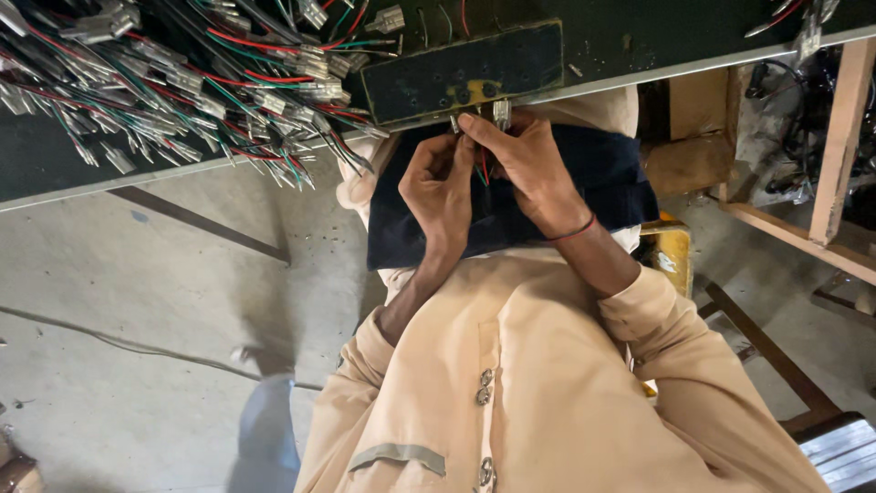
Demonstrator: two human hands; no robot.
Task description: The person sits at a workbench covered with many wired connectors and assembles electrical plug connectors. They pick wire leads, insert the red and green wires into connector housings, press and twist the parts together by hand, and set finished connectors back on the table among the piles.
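Two hands meet at the bench edge [639, 80]: left hand [440, 187] and right hand [529, 169] pinching thin wires [483, 166] with metal terminals [501, 112] below a dark fixture plate [461, 73]. Judged light, limp, bendable; best gripped just behind the terminals.

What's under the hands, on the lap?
A dark blue cloth lies across the lap beneath the left hand and right hand. Thin wires run between the fingers; their ends are covered.

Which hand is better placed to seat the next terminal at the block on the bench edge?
Probably the right hand: its fingertips are already at the metal terminals under the dark block. The left hand sits lower, pinching the thin wires.
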